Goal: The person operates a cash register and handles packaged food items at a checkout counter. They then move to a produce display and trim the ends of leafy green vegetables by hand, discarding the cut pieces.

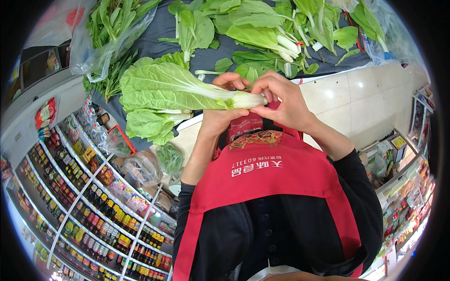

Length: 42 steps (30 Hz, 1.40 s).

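A head of pale-stemmed leafy cabbage [168, 87] lies across both hands in front of my red apron [267, 168], leaves to the left and white root end to the right. My left hand [225, 109] cradles its stem from beneath, with fingers behind and the thumb along the near side. At the root end, my right hand [281, 98] pinches the base between thumb and fingers. Just below the held leaves rests another leafy cabbage [154, 121] on the dark cloth [207, 58]. Part of my left palm is hidden by the stem.
Loose green leaves [197, 31] and a bunch with a red tie [267, 38] cover the cloth ahead. A plastic bag of greens [112, 38] stands at left. Shelves of bottles and jars [102, 217] line the left; a box of goods [383, 158] sits on the right.
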Motion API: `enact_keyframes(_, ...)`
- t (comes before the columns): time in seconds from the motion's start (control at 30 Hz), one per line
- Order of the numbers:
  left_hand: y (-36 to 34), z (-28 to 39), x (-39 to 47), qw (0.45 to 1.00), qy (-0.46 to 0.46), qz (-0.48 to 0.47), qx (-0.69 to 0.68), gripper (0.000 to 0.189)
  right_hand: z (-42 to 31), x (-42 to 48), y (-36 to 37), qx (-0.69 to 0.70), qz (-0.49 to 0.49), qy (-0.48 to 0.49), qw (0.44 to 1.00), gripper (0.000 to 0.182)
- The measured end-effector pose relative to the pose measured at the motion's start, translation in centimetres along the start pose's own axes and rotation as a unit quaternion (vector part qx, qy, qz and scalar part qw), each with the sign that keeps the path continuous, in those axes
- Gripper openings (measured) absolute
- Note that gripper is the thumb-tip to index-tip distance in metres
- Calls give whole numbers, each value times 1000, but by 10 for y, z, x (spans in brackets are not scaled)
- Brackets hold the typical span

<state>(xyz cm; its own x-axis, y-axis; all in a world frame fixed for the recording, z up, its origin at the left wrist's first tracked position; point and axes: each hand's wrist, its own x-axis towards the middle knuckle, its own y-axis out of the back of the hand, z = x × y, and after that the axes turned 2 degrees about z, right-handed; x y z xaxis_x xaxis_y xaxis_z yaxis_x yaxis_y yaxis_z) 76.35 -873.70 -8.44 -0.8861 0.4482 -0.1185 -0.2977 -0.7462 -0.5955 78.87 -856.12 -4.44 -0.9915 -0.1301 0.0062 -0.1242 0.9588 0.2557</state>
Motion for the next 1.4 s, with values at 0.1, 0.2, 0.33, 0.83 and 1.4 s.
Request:
enact_keyframes(0.1, 6, -4, 0, 999, -30, -17, 14, 48, 2, -1, -4, 8, 26, 22, 999, 27)
enact_keyframes(0.2, 4, -5, 2, 998, -48, -14, 22, 40, 6, -6, -3, 3, 53, 18, 998, 26)
enact_keyframes(0.33, 2, -8, 2, 997, -73, 22, 35, 36, 13, -5, -10, 31, 101, 0, 994, 21)
enact_keyframes(0.83, 16, 10, 9, 974, -34, 143, -171, 28, 72, -3, 32, 594, 188, -133, 770, 17)
enact_keyframes(1.4, 0, 8, 29, 964, 103, 222, -101, 40, 37, 24, -28, -92, 119, 112, 982, 28)
